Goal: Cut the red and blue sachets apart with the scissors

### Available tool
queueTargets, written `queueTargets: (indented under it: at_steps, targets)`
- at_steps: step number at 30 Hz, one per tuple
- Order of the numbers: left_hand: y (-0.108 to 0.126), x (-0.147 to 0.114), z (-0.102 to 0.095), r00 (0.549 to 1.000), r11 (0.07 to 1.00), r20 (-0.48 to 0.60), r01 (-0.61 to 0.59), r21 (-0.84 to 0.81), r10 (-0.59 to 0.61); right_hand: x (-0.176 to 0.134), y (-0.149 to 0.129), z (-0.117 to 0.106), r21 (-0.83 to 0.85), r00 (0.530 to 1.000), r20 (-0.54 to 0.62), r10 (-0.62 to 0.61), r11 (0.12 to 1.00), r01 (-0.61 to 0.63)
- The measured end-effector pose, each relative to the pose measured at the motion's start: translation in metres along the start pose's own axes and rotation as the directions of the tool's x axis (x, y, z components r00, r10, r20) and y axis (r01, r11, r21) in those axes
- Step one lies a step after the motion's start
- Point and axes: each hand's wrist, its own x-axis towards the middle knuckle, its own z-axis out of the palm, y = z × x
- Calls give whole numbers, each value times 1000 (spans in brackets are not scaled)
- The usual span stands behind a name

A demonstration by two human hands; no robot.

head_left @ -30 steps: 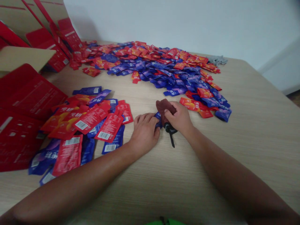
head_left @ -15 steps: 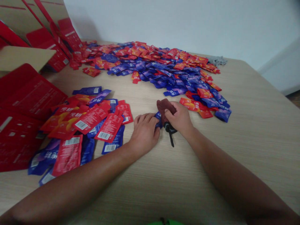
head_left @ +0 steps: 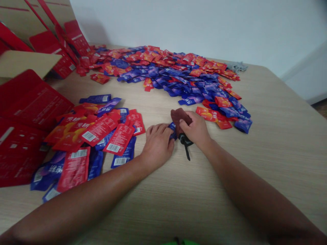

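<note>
My left hand (head_left: 157,145) lies on the table with its fingers bent over a small blue sachet (head_left: 173,130); only the sachet's right end shows beside the fingers. Just to the right, my right hand (head_left: 196,127) is closed on a folded dark brown cloth (head_left: 180,117), thumb on top. Below that cloth a black piece with a thin black strip (head_left: 187,151) sticks out toward me; what it belongs to is hidden. The cloth meets the sachet's exposed end.
Red and blue sachets (head_left: 120,137) lie loosely overlapped at left, beside an opened red box (head_left: 22,149). A long heap of sachets (head_left: 178,75) runs along the back near the wall. Grey cloth (head_left: 237,66) lies behind it. Cardboard and red boxes (head_left: 51,47) stand far left.
</note>
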Motion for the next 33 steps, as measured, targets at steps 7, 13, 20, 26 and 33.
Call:
queueTargets:
  at_steps: [7,13,20,26,33]
  targets:
    - [1,1,-1,1000,1000,14,18,5,-18,-3,-9,-7,109,980,153,-129,988,113]
    - [0,1,0,1000,1000,-11,2,-16,-2,0,-2,-1,36,996,72,-51,998,49]
    - [0,1,-1,1000,1000,-4,0,1,0,0,-2,-3,29,998,50,-44,999,42]
    - [2,1,-1,1000,1000,8,18,4,-18,-1,-9,-6,79,982,154,-112,992,101]
    - [-1,0,0,1000,1000,-13,10,-26,-10,2,-1,-2,-19,999,33,33,999,-33]
